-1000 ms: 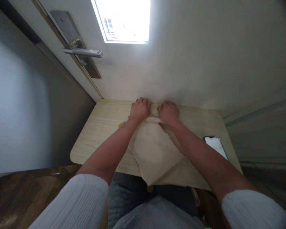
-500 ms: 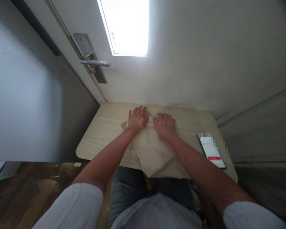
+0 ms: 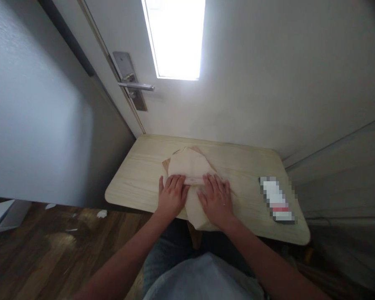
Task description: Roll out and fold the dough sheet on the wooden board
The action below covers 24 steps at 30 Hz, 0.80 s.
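A cream sheet, like thin cloth (image 3: 189,160), lies on the small wooden table, with brown corners (image 3: 166,164) showing from under it. Across its middle runs a narrow, pale pinkish strip (image 3: 193,181); whether this is a fold or a thin rod I cannot tell. My left hand (image 3: 172,193) rests palm down at the strip's left end, its thumb apart from the fingers. At the right end lies my right hand (image 3: 217,198), flat with its fingers spread over strip and sheet. The hands hide both ends of the strip.
A phone (image 3: 276,200), partly blurred out, lies on the right of the light wooden table (image 3: 128,179). Behind stands a white door with a metal handle (image 3: 137,86) and a bright window (image 3: 178,37). Paper scraps (image 3: 101,213) lie on the dark floor at left.
Both hands have come back from the sheet's far end to its middle, nearer my body. The far part of the sheet and the strip across it now show. The view has shifted slightly.
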{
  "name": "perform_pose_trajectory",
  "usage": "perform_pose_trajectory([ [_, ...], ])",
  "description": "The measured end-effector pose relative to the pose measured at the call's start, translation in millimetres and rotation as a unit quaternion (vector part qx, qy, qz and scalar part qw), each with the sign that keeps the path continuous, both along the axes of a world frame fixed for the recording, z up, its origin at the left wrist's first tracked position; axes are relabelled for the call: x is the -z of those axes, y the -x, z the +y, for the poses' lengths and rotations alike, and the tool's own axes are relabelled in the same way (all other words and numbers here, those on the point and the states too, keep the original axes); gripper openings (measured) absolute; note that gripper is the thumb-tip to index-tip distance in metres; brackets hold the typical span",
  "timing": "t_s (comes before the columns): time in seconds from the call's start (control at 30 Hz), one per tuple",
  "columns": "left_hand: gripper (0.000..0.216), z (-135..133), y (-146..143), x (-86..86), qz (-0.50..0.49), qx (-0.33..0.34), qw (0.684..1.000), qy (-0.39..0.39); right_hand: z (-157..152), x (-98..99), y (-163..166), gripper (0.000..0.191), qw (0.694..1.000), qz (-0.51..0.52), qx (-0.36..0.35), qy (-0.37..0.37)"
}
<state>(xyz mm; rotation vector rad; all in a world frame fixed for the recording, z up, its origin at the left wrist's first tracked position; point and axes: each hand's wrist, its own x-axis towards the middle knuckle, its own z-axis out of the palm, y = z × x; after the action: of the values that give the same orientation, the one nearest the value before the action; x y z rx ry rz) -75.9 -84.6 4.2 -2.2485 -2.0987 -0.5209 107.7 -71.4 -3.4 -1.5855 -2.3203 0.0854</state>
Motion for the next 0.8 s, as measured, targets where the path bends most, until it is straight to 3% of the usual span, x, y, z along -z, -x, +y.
perform_pose_trajectory([
  [0.13, 0.029, -20.1, -0.9, -1.6, -0.025, 0.006, 1.000, -0.005, 2.1, -3.5, -7.4, 0.048, 1.000, 0.022, -0.001, -0.002],
  [0.43, 0.031, -44.9, 3.1, -1.1, -0.017, -0.082, 0.996, 0.011, 68.1, -7.3, 29.6, 0.050, 1.000, 0.001, 0.013, 0.019],
  [0.8, 0.048, -28.0, 15.7, -1.1, -0.027, -0.089, 0.996, 0.015, 96.9, -12.1, 65.5, 0.055, 0.997, -0.066, -0.022, 0.034],
])
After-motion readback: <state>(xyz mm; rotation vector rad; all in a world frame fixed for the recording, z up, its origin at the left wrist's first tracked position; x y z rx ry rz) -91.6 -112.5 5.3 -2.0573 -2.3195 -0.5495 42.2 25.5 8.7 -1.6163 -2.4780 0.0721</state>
